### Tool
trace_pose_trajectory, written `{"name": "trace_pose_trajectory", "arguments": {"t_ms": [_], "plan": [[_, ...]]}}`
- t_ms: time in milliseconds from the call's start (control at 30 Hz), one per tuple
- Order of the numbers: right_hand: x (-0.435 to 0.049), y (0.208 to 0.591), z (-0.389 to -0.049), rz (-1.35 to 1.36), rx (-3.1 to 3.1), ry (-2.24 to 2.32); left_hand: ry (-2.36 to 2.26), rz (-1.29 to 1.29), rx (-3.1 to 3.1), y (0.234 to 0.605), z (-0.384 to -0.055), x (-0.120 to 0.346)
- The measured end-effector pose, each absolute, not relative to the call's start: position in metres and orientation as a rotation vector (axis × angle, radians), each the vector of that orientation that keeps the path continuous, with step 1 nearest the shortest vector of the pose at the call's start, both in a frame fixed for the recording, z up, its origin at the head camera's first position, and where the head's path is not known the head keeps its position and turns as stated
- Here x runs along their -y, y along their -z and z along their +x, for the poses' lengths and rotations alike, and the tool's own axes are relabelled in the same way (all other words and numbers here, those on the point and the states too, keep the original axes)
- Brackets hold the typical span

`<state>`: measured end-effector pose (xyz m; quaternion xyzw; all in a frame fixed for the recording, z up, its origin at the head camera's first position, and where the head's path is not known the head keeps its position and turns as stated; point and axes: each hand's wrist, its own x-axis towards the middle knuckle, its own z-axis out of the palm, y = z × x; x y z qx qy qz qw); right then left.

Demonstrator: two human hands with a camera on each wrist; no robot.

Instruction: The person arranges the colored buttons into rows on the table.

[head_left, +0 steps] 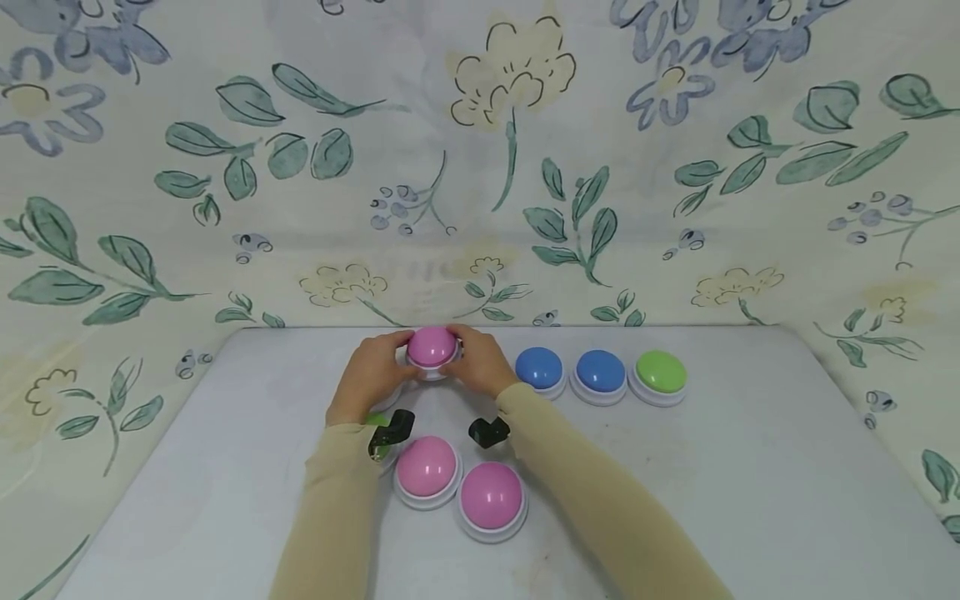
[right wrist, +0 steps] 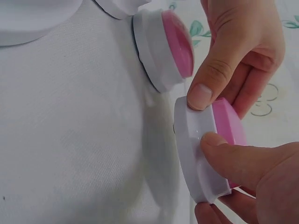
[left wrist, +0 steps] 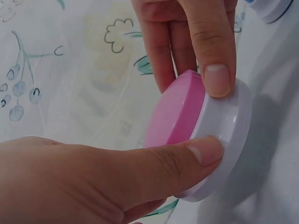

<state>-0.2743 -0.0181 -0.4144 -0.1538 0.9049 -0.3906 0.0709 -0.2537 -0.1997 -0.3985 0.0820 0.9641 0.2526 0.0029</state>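
Observation:
Both hands hold one pink push button [head_left: 431,345] with a round white base, near the table's back edge. My left hand [head_left: 372,372] grips it from the left, and my right hand [head_left: 483,363] grips it from the right. The left wrist view shows both thumbs pressed against the white base [left wrist: 236,121], with fingers round the far side. In the right wrist view a shadow lies on the table beside the held button [right wrist: 196,149]. Another pink button [right wrist: 178,44] sits close by the left hand there; the left hand mostly hides its place in the head view.
Two blue buttons [head_left: 538,367] [head_left: 601,371] and a green button [head_left: 662,372] stand in a row to the right. Nearer me are two pink buttons [head_left: 427,466] [head_left: 491,495]. A green button [head_left: 381,452] is partly behind the left wrist. Flowered cloth [head_left: 480,167] rises behind the white table [head_left: 750,500].

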Motion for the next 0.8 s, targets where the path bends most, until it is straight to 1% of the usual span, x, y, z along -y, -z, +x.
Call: {"name": "trace_pose_trajectory", "arguments": {"t_ms": [333, 800], "plan": [[0.013, 0.410, -0.269, -0.492, -2.733, 1.231, -0.800, 0.266, -3.029, 0.393, -0.252, 0.198], [0.005, 0.404, -0.258, -0.568, -2.761, 1.269, -0.879, 0.352, -2.993, 0.379, -0.246, 0.195]]}}
